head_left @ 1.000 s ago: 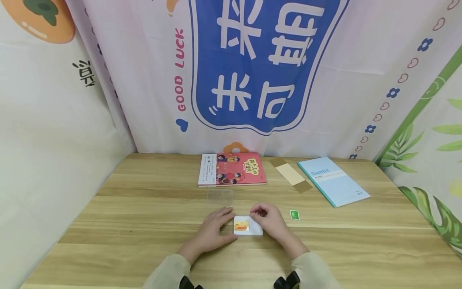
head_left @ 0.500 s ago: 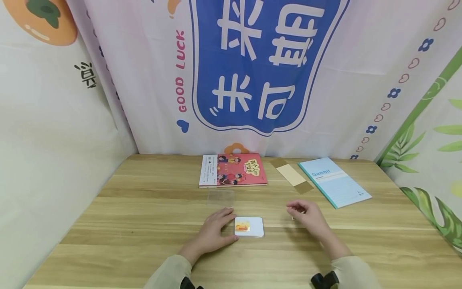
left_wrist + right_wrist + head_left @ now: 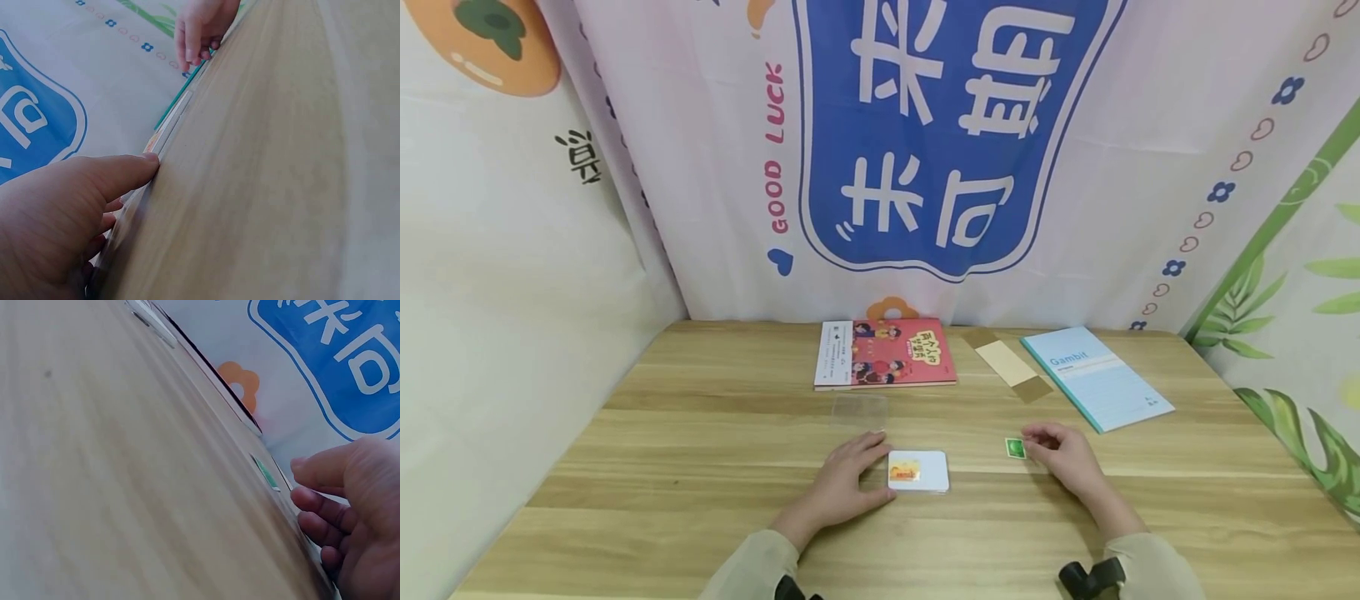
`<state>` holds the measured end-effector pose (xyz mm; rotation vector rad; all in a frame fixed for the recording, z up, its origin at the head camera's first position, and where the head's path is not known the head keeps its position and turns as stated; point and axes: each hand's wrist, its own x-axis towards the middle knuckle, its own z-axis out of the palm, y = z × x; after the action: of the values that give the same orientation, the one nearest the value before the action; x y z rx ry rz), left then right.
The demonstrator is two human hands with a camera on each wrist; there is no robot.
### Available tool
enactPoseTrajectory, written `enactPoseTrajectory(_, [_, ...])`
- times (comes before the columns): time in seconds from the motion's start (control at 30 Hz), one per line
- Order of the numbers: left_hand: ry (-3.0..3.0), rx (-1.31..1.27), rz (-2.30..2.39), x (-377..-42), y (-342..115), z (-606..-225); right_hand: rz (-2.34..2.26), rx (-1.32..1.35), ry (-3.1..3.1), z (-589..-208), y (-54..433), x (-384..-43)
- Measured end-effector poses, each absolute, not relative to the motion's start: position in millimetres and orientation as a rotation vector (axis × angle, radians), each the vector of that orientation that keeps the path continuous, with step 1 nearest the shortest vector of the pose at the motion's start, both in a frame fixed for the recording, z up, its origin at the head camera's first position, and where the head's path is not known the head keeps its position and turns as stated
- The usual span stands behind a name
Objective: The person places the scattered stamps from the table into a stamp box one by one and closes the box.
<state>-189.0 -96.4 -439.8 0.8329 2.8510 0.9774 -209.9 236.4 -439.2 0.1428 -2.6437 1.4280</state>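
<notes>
A white rounded card [image 3: 934, 471] with a small yellow-orange picture [image 3: 904, 472] at its left end lies flat on the wooden table. My left hand [image 3: 842, 483] rests around its left side, thumb by the lower corner and fingers by the upper one. In the left wrist view the thumb touches the thin edge of the card [image 3: 174, 128]. To the right, a small green white-bordered square [image 3: 1015, 448] lies on the table. My right hand [image 3: 1067, 462] hovers beside it, fingertips right at its right edge. The right wrist view shows loosely bent fingers, apart from the green square [image 3: 267, 474].
A clear plastic sheet [image 3: 859, 411] lies just beyond the left hand. Along the back are a pink book [image 3: 895, 358], a beige strip with brown ends [image 3: 1006, 365] and a light blue notebook [image 3: 1097, 383]. A printed curtain [image 3: 715, 208] hangs behind the table's back edge.
My right hand has left the card and moved right to the green square, covering it half a second ago, then drawing slightly further right. The left hand and card stay put.
</notes>
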Motion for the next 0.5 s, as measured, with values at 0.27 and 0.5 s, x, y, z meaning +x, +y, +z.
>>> enactPoseTrajectory(0.27, [2.851,0.837,0.979,-189.5,-95.8,-440.7,1.264,0.166,-2.681,-444.3,233.4,-210.0])
enactPoseTrajectory(0.5, [2.859,0.840,0.973,-190.1,-96.3,-441.1,1.169,0.131,-2.688,-446.3,230.9,-211.0])
